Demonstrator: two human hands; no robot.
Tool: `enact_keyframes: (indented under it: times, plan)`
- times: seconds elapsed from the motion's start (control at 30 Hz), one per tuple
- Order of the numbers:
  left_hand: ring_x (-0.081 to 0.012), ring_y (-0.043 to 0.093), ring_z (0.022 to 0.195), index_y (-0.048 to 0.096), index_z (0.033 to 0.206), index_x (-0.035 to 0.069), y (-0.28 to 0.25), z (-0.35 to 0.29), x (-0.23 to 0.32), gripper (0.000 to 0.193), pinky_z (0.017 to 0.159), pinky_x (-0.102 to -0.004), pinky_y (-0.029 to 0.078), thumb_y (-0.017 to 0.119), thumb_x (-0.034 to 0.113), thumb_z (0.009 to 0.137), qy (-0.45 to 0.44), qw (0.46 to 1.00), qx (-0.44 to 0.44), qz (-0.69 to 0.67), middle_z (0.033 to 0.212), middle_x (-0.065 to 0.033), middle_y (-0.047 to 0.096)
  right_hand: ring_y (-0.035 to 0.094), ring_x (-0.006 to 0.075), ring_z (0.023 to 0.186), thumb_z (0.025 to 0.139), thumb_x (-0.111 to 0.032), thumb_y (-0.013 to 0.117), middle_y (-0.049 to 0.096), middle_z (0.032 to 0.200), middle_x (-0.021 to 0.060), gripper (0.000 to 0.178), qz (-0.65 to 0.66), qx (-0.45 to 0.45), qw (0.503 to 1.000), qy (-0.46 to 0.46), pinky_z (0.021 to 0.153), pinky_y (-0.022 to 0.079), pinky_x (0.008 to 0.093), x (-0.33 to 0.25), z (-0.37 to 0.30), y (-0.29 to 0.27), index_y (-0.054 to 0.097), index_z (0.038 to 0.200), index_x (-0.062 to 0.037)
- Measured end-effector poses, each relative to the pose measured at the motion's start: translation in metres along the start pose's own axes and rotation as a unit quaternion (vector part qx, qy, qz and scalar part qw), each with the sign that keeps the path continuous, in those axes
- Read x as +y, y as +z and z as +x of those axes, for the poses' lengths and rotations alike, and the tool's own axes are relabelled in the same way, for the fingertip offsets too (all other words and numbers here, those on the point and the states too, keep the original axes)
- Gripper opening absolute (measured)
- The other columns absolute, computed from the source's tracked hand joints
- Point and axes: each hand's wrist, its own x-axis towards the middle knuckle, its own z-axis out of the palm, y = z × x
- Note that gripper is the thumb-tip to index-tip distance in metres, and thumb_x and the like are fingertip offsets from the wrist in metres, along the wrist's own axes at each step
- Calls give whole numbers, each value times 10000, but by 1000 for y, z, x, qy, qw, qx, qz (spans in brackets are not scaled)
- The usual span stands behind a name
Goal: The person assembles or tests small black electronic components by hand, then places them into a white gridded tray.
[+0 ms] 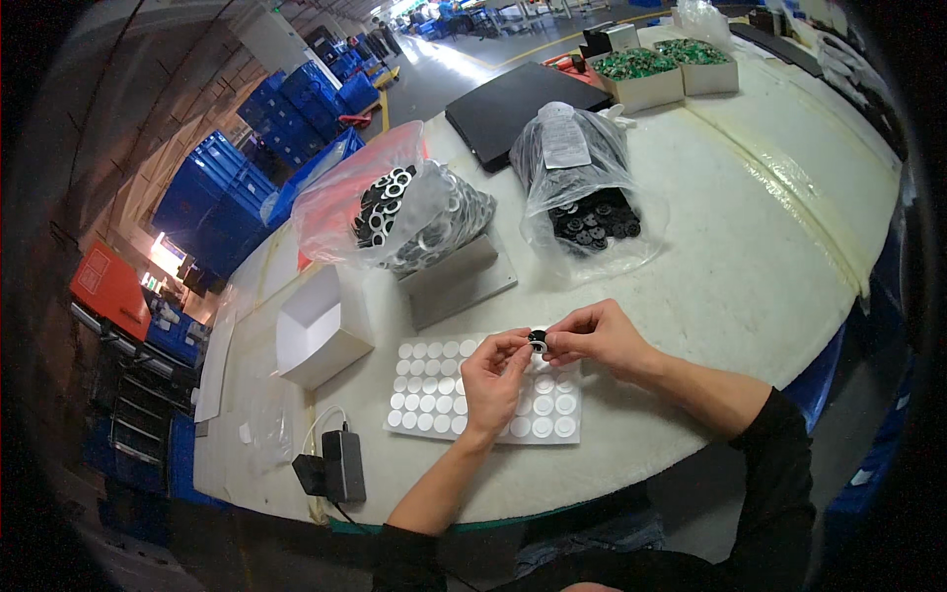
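Note:
Between the fingertips of both hands is a small round black part with a white ring [538, 341]. My left hand [496, 383] pinches it from the left and my right hand [598, 335] from the right, both closed. Below them lies a white sheet [475, 440] bearing rows of round white discs [427, 404]; my left hand covers part of it. Beyond the hands, a clear plastic bag [434, 222] spills black parts with white rings [383, 205]. To its right, another plastic bag [562, 178] contains plain black round parts [595, 221].
An open white box [321, 331] stands left of the sheet, near a black power adapter [342, 466] with a cable. A grey metal block [459, 281] sits beyond the sheet. Farther back are a flat black case [518, 107] and boxes of green circuit boards [641, 74].

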Motion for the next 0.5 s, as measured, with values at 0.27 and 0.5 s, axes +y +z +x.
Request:
enact_keyframes:
  times: [0.27,0.5]
  plan:
    - [-89,616,748,600,934,-23,3,-3,0,73,672,-221,508,621,29,887,-41,999,9,-18,871,-54,651,655,127,746,825,-90,699,697,853,126,226,-95,-19,992,-78,665,542,239,-2,-6,9,679,977,75]
    - [-129,621,761,561,951,-21,2,-5,2,114,670,-267,533,619,56,892,-57,997,-1,-46,893,-82,633,644,107,697,831,-108,686,699,791,110,224,-137,-4,988,-67,634,526,230,3,-6,7,684,949,82]
